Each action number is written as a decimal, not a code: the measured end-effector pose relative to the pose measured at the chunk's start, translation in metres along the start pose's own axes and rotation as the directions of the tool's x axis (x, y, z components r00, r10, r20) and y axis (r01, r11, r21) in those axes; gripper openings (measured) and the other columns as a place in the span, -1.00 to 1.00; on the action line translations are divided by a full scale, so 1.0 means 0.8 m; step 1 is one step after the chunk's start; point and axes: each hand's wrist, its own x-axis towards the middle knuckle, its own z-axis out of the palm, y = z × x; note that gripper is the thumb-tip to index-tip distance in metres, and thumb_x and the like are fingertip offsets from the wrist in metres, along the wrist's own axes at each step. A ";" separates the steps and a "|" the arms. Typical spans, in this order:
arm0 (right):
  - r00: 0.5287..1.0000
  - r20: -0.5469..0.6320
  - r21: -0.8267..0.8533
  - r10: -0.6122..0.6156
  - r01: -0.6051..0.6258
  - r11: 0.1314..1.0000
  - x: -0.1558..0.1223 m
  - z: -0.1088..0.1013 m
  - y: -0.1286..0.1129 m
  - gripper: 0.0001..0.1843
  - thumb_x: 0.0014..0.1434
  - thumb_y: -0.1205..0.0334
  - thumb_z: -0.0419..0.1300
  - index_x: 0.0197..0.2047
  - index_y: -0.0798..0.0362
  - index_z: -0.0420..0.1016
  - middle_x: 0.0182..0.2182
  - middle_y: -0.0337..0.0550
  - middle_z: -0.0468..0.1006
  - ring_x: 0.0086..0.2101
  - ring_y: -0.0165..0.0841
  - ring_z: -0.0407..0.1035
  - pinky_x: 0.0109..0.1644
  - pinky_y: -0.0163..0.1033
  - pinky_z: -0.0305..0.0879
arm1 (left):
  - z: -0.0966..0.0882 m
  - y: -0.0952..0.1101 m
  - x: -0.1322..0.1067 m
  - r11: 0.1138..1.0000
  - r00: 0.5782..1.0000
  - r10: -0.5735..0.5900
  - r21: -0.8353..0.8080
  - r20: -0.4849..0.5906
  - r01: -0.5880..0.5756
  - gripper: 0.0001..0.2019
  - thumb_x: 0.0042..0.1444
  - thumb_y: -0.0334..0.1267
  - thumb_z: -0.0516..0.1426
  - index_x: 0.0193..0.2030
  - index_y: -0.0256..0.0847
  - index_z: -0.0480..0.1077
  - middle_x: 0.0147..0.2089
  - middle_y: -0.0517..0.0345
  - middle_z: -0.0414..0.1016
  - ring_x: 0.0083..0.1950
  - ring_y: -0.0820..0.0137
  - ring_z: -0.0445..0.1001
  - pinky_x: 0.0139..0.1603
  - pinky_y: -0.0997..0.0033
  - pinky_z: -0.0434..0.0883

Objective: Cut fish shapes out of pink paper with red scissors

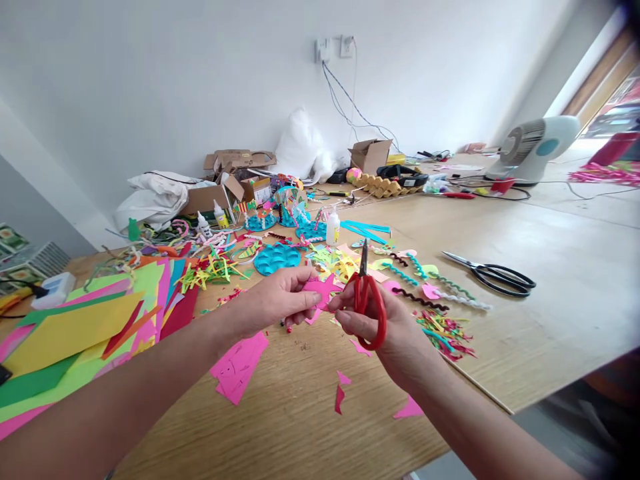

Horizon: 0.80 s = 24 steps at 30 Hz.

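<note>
My left hand (277, 300) pinches a small pink paper shape (320, 290) above the wooden table (575, 267). My right hand (385, 333) is closed around the handles of red scissors (367, 303), whose blades point up and away. Its fingertips also touch the right edge of the pink shape. Pink offcuts (240, 365) lie on the table below my hands, with smaller scraps (341, 393) nearer to me.
Coloured paper sheets (75, 327) are stacked at the left. Black scissors (493, 273) lie at the right, with pipe cleaners (440, 287) and paper shreds. A glue bottle (333, 227), blue foam pieces (275, 259), cardboard boxes (370, 155) and a fan (533, 148) stand farther back.
</note>
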 end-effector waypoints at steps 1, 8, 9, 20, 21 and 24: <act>1.000 -0.004 0.011 -0.003 0.003 1.000 0.001 0.002 0.000 -0.70 -0.14 0.22 0.33 -0.37 0.03 0.29 -0.41 -0.24 0.49 -0.54 -0.47 0.21 -0.55 -0.37 0.08 | 0.001 0.001 -0.001 1.000 1.000 -0.003 0.003 0.000 0.003 -0.85 0.04 -0.23 0.07 -0.45 -0.21 0.17 -0.58 0.34 0.25 -0.59 0.60 0.23 -0.64 0.62 0.12; 0.999 -0.031 0.082 -0.012 0.015 0.996 0.006 0.008 0.002 -0.70 -0.19 0.32 0.34 -0.40 0.03 0.30 -0.54 -0.38 0.41 -0.58 -0.51 0.18 -0.54 -0.37 0.05 | 0.004 0.002 -0.003 0.999 1.000 -0.027 0.020 -0.003 0.027 -0.89 0.03 -0.24 0.06 -0.39 -0.22 0.22 -0.57 0.34 0.24 -0.59 0.60 0.22 -0.63 0.60 0.14; 1.000 -0.026 0.084 -0.011 0.014 0.996 0.007 0.008 0.002 -0.71 -0.19 0.32 0.34 -0.40 0.02 0.30 -0.55 -0.38 0.41 -0.58 -0.51 0.18 -0.54 -0.38 0.05 | 0.004 0.001 -0.003 0.999 0.999 -0.032 0.026 -0.005 0.033 -0.89 0.03 -0.24 0.06 -0.38 -0.22 0.22 -0.57 0.34 0.24 -0.59 0.60 0.23 -0.63 0.60 0.14; 0.999 -0.023 -0.021 -0.043 0.043 0.999 0.008 0.011 0.001 -0.69 -0.21 0.24 0.34 -0.42 0.03 0.27 -0.57 -0.36 0.36 -0.59 -0.50 0.17 -0.54 -0.37 0.08 | 0.006 0.000 -0.003 0.994 0.999 -0.028 0.104 0.017 0.026 -0.91 0.05 -0.27 0.03 -0.36 -0.24 0.26 -0.56 0.32 0.23 -0.60 0.60 0.21 -0.64 0.61 0.15; 0.999 -0.017 -0.024 -0.050 0.049 0.998 0.008 0.011 0.000 -0.68 -0.21 0.24 0.35 -0.42 0.02 0.27 -0.58 -0.37 0.35 -0.59 -0.51 0.16 -0.55 -0.38 0.07 | 0.007 0.001 -0.003 0.994 0.999 -0.026 0.103 0.019 0.024 -0.91 0.05 -0.27 0.03 -0.36 -0.24 0.26 -0.56 0.32 0.23 -0.60 0.59 0.21 -0.63 0.61 0.15; 0.997 -0.017 -0.052 -0.071 0.070 0.996 0.009 0.010 0.002 -0.67 -0.21 0.22 0.34 -0.45 0.01 0.23 -0.58 -0.37 0.35 -0.60 -0.50 0.17 -0.55 -0.38 0.08 | 0.009 0.003 -0.003 0.995 1.000 -0.028 0.099 0.009 0.027 -0.90 0.05 -0.25 0.03 -0.36 -0.23 0.26 -0.57 0.32 0.23 -0.61 0.60 0.21 -0.64 0.61 0.14</act>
